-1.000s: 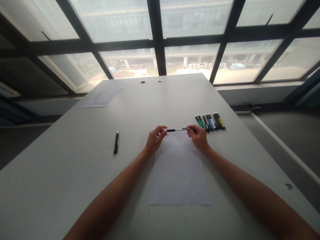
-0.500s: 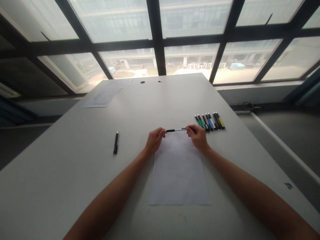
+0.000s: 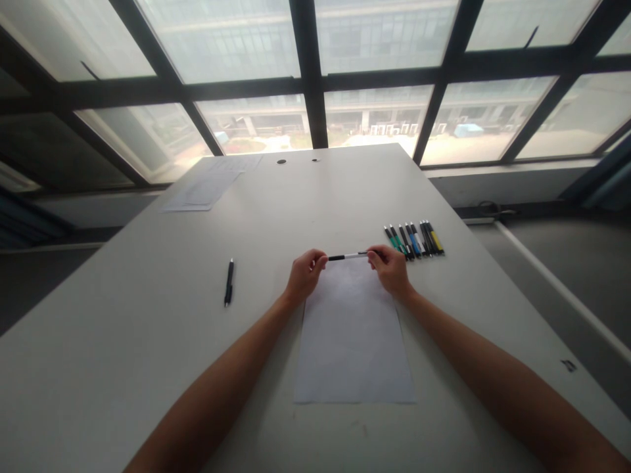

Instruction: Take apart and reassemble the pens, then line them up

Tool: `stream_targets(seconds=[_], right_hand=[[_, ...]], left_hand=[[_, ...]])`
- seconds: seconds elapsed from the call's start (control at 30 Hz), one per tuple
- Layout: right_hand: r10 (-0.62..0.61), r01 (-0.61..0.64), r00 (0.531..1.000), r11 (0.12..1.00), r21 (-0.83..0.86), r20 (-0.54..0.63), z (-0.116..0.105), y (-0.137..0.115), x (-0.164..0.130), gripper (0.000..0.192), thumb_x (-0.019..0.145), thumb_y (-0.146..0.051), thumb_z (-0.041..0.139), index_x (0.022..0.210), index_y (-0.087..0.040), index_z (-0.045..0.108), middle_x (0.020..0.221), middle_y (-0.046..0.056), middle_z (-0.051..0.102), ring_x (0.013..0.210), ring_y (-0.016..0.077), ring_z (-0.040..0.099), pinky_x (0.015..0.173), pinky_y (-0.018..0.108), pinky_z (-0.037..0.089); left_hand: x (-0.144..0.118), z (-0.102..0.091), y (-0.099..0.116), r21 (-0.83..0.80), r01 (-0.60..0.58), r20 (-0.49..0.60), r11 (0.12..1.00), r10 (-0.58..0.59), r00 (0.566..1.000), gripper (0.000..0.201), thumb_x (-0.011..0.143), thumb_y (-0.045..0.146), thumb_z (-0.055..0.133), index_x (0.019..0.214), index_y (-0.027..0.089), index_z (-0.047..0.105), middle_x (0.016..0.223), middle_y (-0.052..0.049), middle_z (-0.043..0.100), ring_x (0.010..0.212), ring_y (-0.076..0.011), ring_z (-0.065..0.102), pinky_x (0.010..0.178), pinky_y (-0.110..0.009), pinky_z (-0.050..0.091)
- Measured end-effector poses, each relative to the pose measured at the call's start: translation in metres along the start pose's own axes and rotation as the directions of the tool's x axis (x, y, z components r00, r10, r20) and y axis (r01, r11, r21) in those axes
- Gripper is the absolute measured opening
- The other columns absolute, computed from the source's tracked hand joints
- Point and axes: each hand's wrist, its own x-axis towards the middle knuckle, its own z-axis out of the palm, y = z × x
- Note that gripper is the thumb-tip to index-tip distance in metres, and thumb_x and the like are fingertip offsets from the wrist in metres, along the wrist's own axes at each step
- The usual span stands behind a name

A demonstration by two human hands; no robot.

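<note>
A black and white pen (image 3: 351, 255) is held level between my two hands, above the far edge of a white sheet of paper (image 3: 355, 348). My left hand (image 3: 305, 272) pinches its black end between thumb and finger. At the other end, my right hand (image 3: 389, 266) is closed on the clip end, which the fingers partly hide. Just beyond the right hand lies a row of several pens (image 3: 414, 240) with green, blue, white, black and yellow barrels. A single black pen (image 3: 229, 283) rests on the table to the left of my left hand.
The white table (image 3: 148, 315) reaches to the windows. Several paper sheets (image 3: 202, 190) lie at its far left. Two small round holes sit near the far edge, one of them a dark hole (image 3: 280, 161). A small dark mark (image 3: 568, 366) is near the right edge.
Almost nothing differs. The fingers of my left hand have shifted slightly at the pen's black end; the right hand and the pen stay in place.
</note>
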Motion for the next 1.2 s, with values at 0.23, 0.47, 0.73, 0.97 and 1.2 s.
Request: stream_targets(seconds=[0.23,0.47,0.73,0.97,1.2], right_hand=[[0.007,-0.008,1.0,1.0,-0.003,-0.01,-0.0001,-0.0001,0.0002,0.02,0.087,-0.037,0.065,0.086,-0.017,0.069,0.062,0.0,0.064,0.054,0.0125,0.058,0.053,0.024,0.046],[0.02,-0.019,1.0,1.0,0.008,-0.013,0.0001,0.0006,0.0001,0.022,0.086,-0.038,0.066,0.087,-0.017,0.07,0.062,0.0,0.065,0.054,0.0126,0.058,0.053,0.024,0.046],[0.005,-0.005,1.0,1.0,-0.013,-0.011,-0.0009,-0.0017,0.0002,0.023,0.087,-0.039,0.065,0.086,-0.017,0.069,0.062,0.0,0.065,0.054,0.0126,0.058,0.053,0.025,0.047],[0.022,-0.022,0.999,1.0,0.01,-0.029,0.0,0.0007,0.0001,0.023,0.086,-0.039,0.065,0.086,-0.016,0.069,0.062,0.0,0.064,0.054,0.0125,0.057,0.053,0.025,0.046],[0.032,-0.03,0.998,0.999,0.03,-0.057,-0.0004,0.0018,0.0009,0.023,0.087,-0.039,0.065,0.086,-0.016,0.069,0.062,-0.001,0.062,0.054,0.0119,0.056,0.052,0.024,0.044]], left_hand=[[0.0003,0.0026,-0.004,-0.053,0.02,0.033,0.998,-0.018,0.999,0.028,0.089,0.042,0.062,0.107,0.021,0.066,0.082,0.0,0.069,0.069,-0.0131,0.058,0.067,-0.025,0.045],[0.0,0.0007,0.0026,0.027,0.037,0.003,0.999,-0.037,0.999,0.023,0.088,0.04,0.062,0.079,0.019,0.066,0.071,0.0,0.068,0.063,-0.0127,0.053,0.064,-0.025,0.043],[0.0,0.0003,-0.0004,-0.054,0.079,0.104,0.995,-0.073,0.992,0.05,0.096,0.052,0.046,0.067,0.018,0.067,0.061,-0.001,0.066,0.06,-0.0135,0.058,0.063,-0.026,0.043],[0.0015,0.0002,-0.0005,-0.106,0.051,-0.031,0.993,-0.055,0.998,0.028,0.091,0.044,0.06,0.094,0.019,0.074,0.083,-0.004,0.076,0.073,-0.0156,0.064,0.069,-0.027,0.047],[0.0011,-0.0007,-0.0037,-0.157,-0.011,-0.049,0.988,0.003,0.999,0.027,0.092,0.033,0.06,0.112,0.022,0.073,0.091,-0.006,0.075,0.081,-0.0158,0.065,0.07,-0.027,0.048]])
